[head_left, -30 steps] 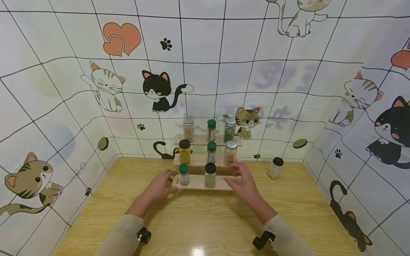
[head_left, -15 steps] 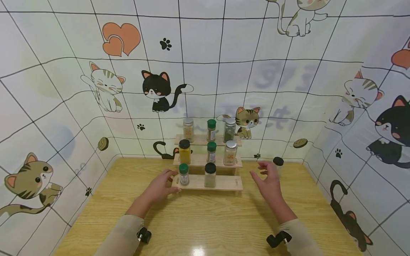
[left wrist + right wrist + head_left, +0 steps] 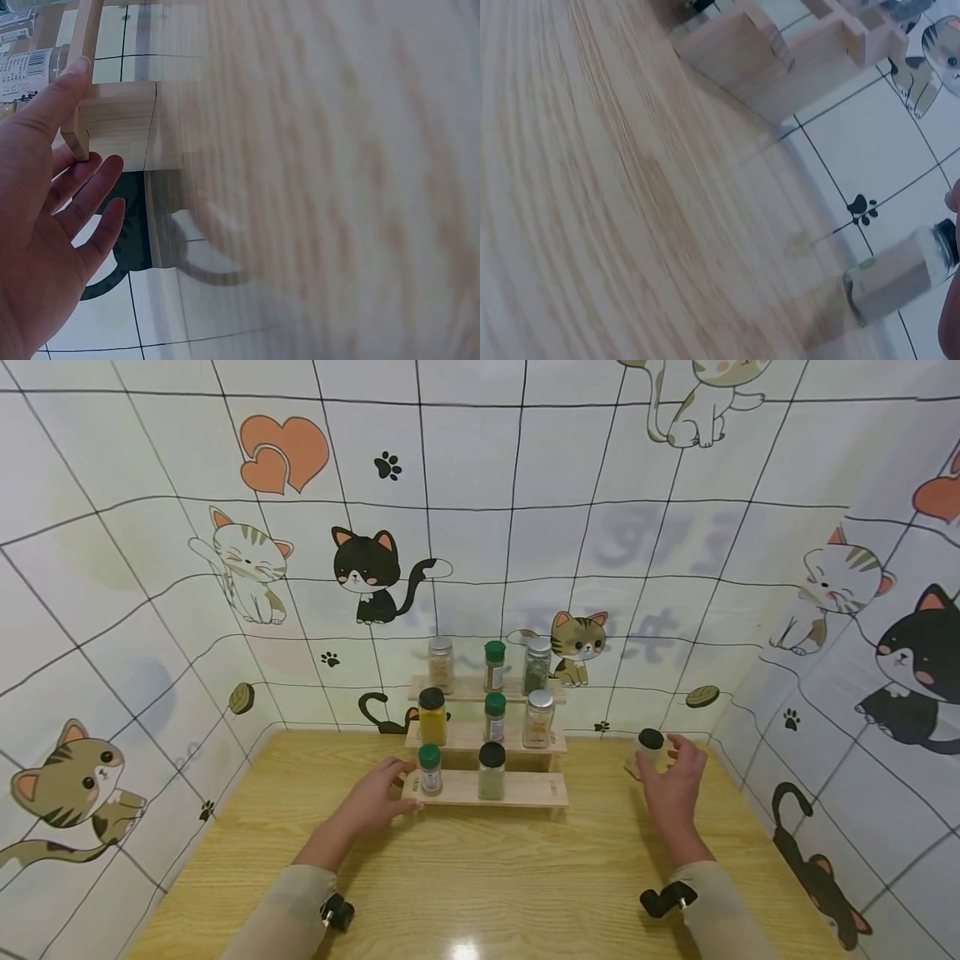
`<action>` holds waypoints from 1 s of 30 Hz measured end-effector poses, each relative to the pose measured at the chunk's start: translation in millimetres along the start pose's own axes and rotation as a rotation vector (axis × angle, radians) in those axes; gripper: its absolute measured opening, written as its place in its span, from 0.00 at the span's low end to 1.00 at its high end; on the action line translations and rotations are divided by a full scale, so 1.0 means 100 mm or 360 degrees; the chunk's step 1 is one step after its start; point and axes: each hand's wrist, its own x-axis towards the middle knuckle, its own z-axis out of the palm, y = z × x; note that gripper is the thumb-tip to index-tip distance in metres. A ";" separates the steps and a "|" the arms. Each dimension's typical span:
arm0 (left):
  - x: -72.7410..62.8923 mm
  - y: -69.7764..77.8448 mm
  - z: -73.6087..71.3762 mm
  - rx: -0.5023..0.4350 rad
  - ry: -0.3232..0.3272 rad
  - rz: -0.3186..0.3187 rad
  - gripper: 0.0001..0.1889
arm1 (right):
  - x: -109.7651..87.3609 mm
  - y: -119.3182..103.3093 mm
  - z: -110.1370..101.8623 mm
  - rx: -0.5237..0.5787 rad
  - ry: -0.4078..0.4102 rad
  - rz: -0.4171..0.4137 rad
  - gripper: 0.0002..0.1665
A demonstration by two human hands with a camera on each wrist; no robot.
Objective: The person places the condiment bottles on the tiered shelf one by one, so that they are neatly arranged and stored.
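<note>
A three-tier wooden spice rack (image 3: 522,788) stands at the back of the table. My left hand (image 3: 372,793) grips the left end of its lowest tier, thumb on the board's edge (image 3: 85,37) and fingertips behind it in the left wrist view. To the right of the rack, a clear glass spice jar with a black cap (image 3: 650,739) stands on the table. Around that jar is my right hand (image 3: 675,781), thumb on the near left and fingers beyond the cap's right side. Only slivers of the hand show in the right wrist view, beside the jar (image 3: 892,279).
The lowest tier bears a green-capped jar (image 3: 430,768) and a black-capped jar (image 3: 492,771). Higher up are a yellow jar (image 3: 432,717) and several others with green or silver caps. Behind the table hangs a cat-print sheet (image 3: 480,543).
My right hand has moved right, from the right end of the rack's lowest tier over to the black-capped jar. My left hand has stayed at the rack's left end.
</note>
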 end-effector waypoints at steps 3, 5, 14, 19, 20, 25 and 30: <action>-0.01 0.00 0.00 -0.0010 0.0004 -0.0005 0.37 | 0.05 0.09 0.01 0.0000 -0.0038 0.0045 0.39; -0.01 0.00 0.00 -0.0009 0.0004 -0.0007 0.37 | 0.09 0.14 0.02 -0.0002 -0.0094 0.0093 0.42; 0.00 0.01 0.00 0.0014 0.0005 -0.0004 0.36 | 0.17 0.29 0.08 0.0179 -0.0327 0.0254 0.50; 0.00 0.01 0.00 0.0015 0.0000 -0.0003 0.37 | 0.18 0.35 0.11 0.0243 -0.0382 0.0287 0.48; 0.00 0.01 0.00 0.0015 -0.0001 -0.0002 0.37 | 0.18 0.36 0.12 0.0245 -0.0393 0.0293 0.47; 0.00 0.01 0.00 0.0012 0.0000 0.0003 0.36 | 0.19 0.43 0.14 0.0249 -0.0440 0.0327 0.43; 0.00 0.01 0.01 -0.0002 0.0005 0.0011 0.36 | 0.19 0.43 0.12 0.0269 -0.0463 0.0357 0.42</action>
